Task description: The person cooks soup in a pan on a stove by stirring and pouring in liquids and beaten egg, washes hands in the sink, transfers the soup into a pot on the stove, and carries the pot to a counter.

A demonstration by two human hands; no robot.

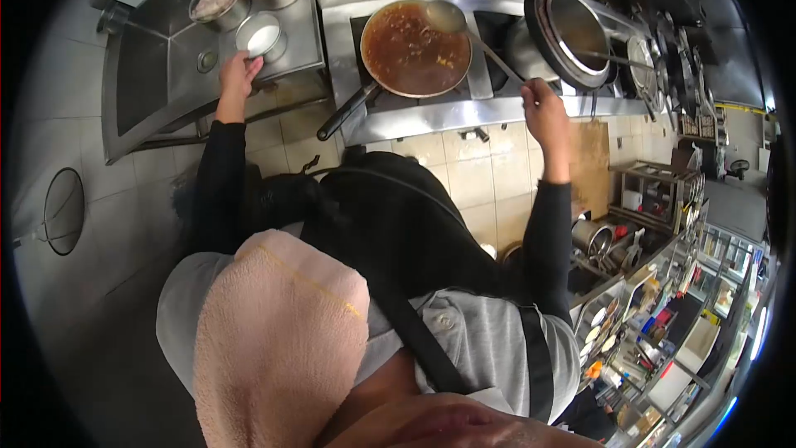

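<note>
My right hand (547, 120) is closed around the end of a long-handled ladle (497, 58). The ladle's bowl rests at the far right side of a frying pan (369, 83) filled with reddish-brown sauce with small bits in it. The pan sits on the stove, its black handle pointing towards me at the lower left. With the fingers of my left hand (238, 76) I pinch the near rim of a small metal pot (276, 51) holding something white. That pot stands on the steel counter left of the stove.
Two metal containers (222, 20) with pale food, one holding plastic-wrapped pieces, stand behind the small pot. A steel sink (145, 87) lies further left. Right of the pan, a pot (576, 29) sits on the stove (489, 112). A mesh strainer (65, 211) hangs at far left.
</note>
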